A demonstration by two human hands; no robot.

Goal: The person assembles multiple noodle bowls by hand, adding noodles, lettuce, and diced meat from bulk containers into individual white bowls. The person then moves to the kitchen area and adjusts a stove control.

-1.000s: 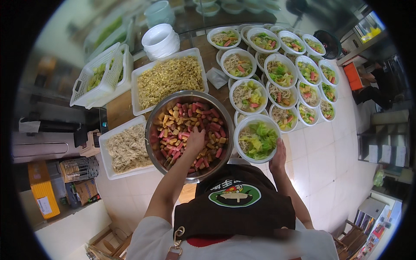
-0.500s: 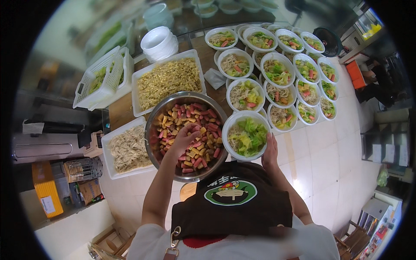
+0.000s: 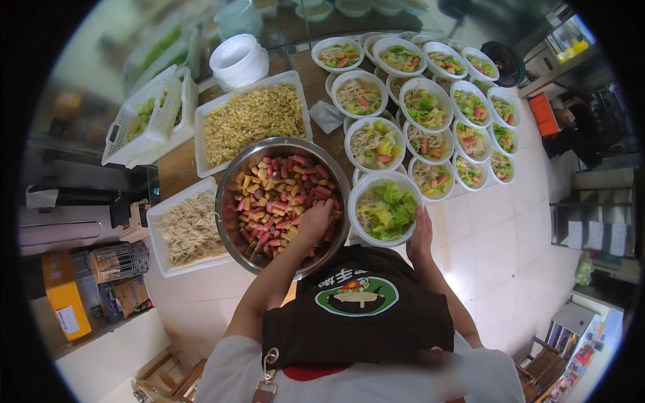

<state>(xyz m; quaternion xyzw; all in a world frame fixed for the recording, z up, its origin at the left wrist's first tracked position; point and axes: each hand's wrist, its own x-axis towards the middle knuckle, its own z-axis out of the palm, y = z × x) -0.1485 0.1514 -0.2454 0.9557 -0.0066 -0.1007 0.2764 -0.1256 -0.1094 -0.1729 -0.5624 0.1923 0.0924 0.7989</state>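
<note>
- While the right hand (image 3: 420,235) grips the right side of a round white plastic bowl (image 3: 379,242), that bowl sits just right of the basin and in front of the dark brown apron (image 3: 353,328).
- Inside it, crinkled yellow-green lettuce (image 3: 394,208) lies loose and heaped over most of the surface, with pale beige strands (image 3: 366,211) showing along the left.
- The left hand (image 3: 316,221) reaches into a wide, round stainless-steel basin (image 3: 228,201), fingers down among the food near the right wall; whether they pinch anything cannot be told.
- Chunky pink and golden-tan pieces (image 3: 275,195) fill the basin, the pink ones like short sticks, the tan ones blockier.
- Left of the basin, a white rectangular tray (image 3: 195,268) carries a pale shredded mass.
- Beyond the basin, a larger white tray (image 3: 200,134) of golden-yellow chopped bits rests on the brown wooden bench (image 3: 180,168).
- To the right stand rows of filled white bowls (image 3: 374,169), layered one upon another.
- Farther back rises a stack of nested white bowls (image 3: 240,67).
</note>
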